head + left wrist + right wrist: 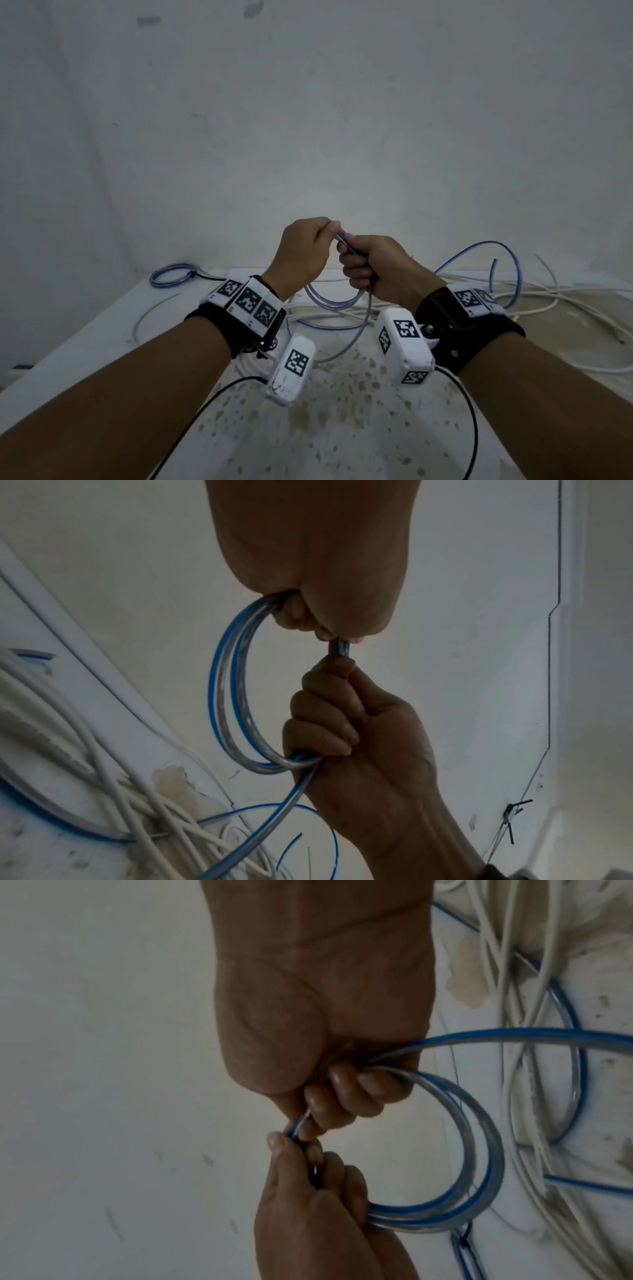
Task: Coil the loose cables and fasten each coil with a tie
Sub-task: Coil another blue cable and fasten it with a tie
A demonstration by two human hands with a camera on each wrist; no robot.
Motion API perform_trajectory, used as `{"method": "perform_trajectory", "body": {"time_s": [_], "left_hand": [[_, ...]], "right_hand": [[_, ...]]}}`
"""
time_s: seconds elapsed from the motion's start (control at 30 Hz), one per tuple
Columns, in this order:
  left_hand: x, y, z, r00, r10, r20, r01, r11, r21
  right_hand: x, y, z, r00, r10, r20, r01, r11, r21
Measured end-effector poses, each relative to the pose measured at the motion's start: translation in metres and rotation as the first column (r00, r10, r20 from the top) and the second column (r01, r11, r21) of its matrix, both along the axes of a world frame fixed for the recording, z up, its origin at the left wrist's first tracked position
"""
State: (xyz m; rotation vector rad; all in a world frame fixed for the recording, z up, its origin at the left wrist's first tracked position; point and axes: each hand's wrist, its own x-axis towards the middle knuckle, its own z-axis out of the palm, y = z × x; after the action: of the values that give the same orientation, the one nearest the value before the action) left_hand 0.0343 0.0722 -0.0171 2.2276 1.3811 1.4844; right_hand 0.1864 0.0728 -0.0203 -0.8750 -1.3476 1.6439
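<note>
Both hands are raised above the table and hold a small coil of blue-and-clear cable [329, 302]. My left hand [331, 229] pinches the top of the coil between thumb and fingers. My right hand [349, 262] grips the same bundle just beside it, fingers curled round the strands. In the left wrist view the coil [232, 683] hangs as two or three loops between the left hand [322, 630] and the right hand [329, 710]. The cable's loose tail [479, 248] arcs off to the right. The right wrist view shows the right hand [342, 1093], the left hand [308, 1164] and the coil [479, 1150].
A blue coil [174, 275] bound with a black tie lies at the table's far left corner. A tangle of white cables [534, 301] sprawls across the right side. The stained white table [342, 428] ends at a plain wall close behind the hands.
</note>
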Motion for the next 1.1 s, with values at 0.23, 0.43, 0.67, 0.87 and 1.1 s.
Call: {"method": "perform_trajectory", "body": {"time_s": [0.23,0.43,0.67,0.87,1.1], "left_hand": [[0.005,-0.021,-0.003,0.972,0.198,-0.125,-0.214,0.967,-0.135],[0.019,-0.036,-0.030,0.888,0.167,0.429,0.229,0.649,-0.726],[0.017,-0.019,-0.010,0.655,0.186,0.732,0.245,0.865,-0.438],[0.013,-0.012,-0.008,0.765,0.155,0.625,0.085,0.937,-0.338],[-0.008,-0.012,-0.002,0.935,0.039,0.354,0.025,0.984,-0.174]], "right_hand": [[-0.004,0.013,0.001,0.807,-0.484,-0.339,0.500,0.865,-0.044],[-0.006,0.010,0.005,0.673,-0.505,-0.541,0.465,0.857,-0.222],[-0.020,0.003,-0.012,0.751,-0.487,-0.446,0.456,0.871,-0.184],[-0.017,-0.001,-0.018,0.867,-0.384,-0.319,0.391,0.919,-0.045],[-0.017,-0.008,-0.017,0.927,-0.197,-0.320,0.194,0.980,-0.042]]}}
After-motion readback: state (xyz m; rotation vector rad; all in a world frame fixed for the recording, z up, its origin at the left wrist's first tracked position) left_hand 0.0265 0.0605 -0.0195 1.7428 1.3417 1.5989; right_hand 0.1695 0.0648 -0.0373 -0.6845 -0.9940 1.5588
